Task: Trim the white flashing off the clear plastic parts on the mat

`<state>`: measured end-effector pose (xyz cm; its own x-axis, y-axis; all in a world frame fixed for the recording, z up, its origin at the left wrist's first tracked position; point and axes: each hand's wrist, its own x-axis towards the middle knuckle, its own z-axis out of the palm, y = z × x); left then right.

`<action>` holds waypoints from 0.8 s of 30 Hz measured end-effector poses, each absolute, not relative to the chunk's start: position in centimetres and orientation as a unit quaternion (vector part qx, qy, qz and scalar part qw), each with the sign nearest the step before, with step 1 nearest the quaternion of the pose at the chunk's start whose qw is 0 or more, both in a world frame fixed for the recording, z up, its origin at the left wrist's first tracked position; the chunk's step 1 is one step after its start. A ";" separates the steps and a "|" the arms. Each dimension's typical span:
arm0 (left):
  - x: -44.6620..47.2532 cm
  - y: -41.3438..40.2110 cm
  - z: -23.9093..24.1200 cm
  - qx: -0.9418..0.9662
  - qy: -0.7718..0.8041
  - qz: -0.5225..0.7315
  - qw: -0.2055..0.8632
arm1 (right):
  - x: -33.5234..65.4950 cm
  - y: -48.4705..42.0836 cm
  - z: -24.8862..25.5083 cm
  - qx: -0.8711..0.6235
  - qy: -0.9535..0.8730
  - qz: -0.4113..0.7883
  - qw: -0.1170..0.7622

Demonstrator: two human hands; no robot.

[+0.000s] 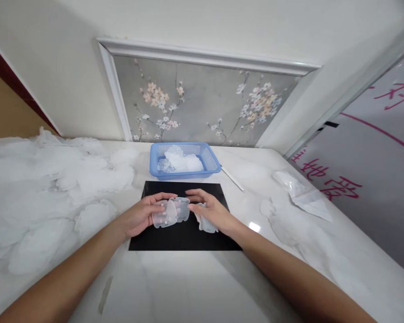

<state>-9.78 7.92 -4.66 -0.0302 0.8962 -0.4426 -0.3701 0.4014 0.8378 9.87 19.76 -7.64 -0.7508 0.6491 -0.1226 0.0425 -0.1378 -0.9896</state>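
Step in hand looks like two-handed handling of a thin translucent plastic piece [183,209] with small raised dots, held over the black mat [185,243]. Could be two pieces overlapped; can't tell.

Left hand [143,216]: fingers pinched on the piece's left side, thumb on top. Right hand [213,211]: thumb and forefinger spread a little at the piece's right edge, contact unclear. A second translucent piece [207,223] sits under the right palm; can't tell if the rear fingers grip it or it just rests on the mat.

Next move, my read: calls for a light edge pinch and a steady left hold. Stuff looks flimsy, likely to flex or slip if squeezed.

Containers: blue plastic basket [185,176] stands behind the mat, mesh sides, loose white translucent pieces [175,159] heaped inside, well below the rim at the right end. Clear zip bag [306,199] lies far right, contents unclear. White stick [234,179] just right of basket. Big loose pile of similar pieces [87,172] covers the left of the marble-look surface [175,282], no container visible around it.
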 end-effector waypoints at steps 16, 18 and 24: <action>-11.3 8.3 -5.4 0.172 0.522 0.549 0.629 | 10.5 21.4 -8.3 -0.317 -0.572 0.726 0.212; -11.3 8.3 -5.4 0.163 0.505 0.550 0.644 | 10.6 21.4 -8.4 -0.308 -0.585 0.717 0.221; -11.4 8.2 -5.6 0.158 0.478 0.557 0.660 | 11.0 21.7 -8.6 -0.294 -0.624 0.683 0.242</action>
